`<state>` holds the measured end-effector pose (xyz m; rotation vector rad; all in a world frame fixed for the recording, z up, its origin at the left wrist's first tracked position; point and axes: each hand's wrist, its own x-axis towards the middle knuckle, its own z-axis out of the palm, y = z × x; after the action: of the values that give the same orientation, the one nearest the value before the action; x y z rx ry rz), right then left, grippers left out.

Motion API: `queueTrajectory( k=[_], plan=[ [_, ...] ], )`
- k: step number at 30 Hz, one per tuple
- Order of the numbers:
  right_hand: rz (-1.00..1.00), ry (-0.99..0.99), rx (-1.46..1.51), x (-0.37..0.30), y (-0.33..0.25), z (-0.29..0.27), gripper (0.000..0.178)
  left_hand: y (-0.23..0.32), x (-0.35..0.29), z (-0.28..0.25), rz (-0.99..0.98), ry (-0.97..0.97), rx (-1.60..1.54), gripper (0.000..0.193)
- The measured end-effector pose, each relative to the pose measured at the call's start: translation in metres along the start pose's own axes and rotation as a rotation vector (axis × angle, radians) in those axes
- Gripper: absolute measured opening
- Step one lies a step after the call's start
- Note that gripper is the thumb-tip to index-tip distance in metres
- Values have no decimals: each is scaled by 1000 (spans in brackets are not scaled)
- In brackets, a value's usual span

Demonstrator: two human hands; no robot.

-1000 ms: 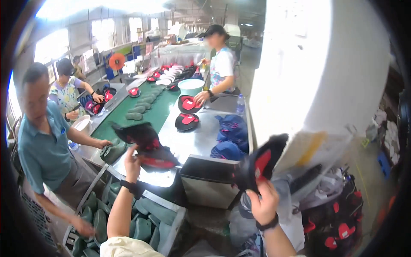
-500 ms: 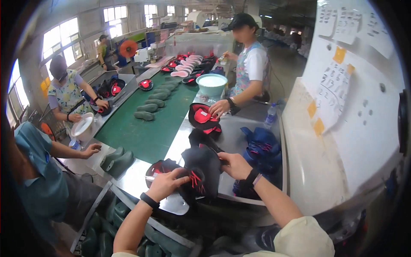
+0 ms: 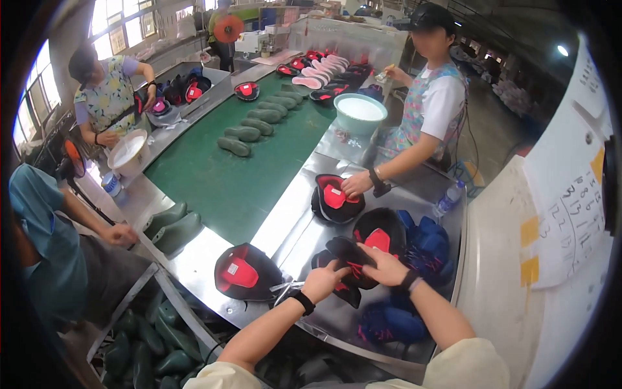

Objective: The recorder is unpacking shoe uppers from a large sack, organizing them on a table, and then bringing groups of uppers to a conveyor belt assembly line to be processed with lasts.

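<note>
A black shoe upper (image 3: 350,264) with red laces is between my hands above the metal worktop. My left hand (image 3: 326,282) pinches its near left side. My right hand (image 3: 387,264) has its fingers closed on the right side. Just behind, another black upper (image 3: 379,238) shows its red lining. To the left lies a black upper (image 3: 241,273) with red lining and a small white label. A shiny metal item (image 3: 287,286) beside my left wrist is too small to name. Blue uppers (image 3: 427,249) with pink laces are heaped to the right, with more blue ones (image 3: 395,319) nearer.
A co-worker's hand (image 3: 357,185) touches a black and red upper across the worktop. Dark green shoe soles (image 3: 245,133) line the green belt (image 3: 201,172). A pale green basin (image 3: 360,111) and a bottle (image 3: 448,198) stand at right. A crate of soles (image 3: 155,337) is below left.
My hands have moved right and rotated the black upper they hold. The red-lined upper formerly behind my left hand is now uncovered at left. The head view has also shifted.
</note>
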<state>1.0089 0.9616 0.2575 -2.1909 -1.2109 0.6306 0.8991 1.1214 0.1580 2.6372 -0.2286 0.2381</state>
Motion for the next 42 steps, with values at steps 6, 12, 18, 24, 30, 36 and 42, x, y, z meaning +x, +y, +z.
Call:
queueTrajectory(
  k=[6, 12, 18, 24, 30, 36, 42],
  plan=[
    [232, 387, -168, 26, 76, -21, 38, -39, 12, 25, -362, 172, -129, 43],
    [87, 635, -291, -2, -8, -70, 39, -46, 21, 12, -649, 94, -227, 21],
    [-164, 471, -805, 32, -7, 25, 47, -62, 33, 79, -706, -66, -765, 23],
    [-262, 145, -823, 45, 55, 97, 37, 18, -72, -19, -370, 54, -796, 24],
    [-98, -108, -801, 70, 44, 110, 46, 30, -203, -29, -930, 220, -989, 32],
    [70, -257, -640, 41, 37, 119, 68, -66, -208, 31, -1460, 657, -1201, 89],
    [-105, 51, -867, 69, 62, 114, 45, -118, -194, 57, -1052, 1266, -1724, 37]
  ],
)
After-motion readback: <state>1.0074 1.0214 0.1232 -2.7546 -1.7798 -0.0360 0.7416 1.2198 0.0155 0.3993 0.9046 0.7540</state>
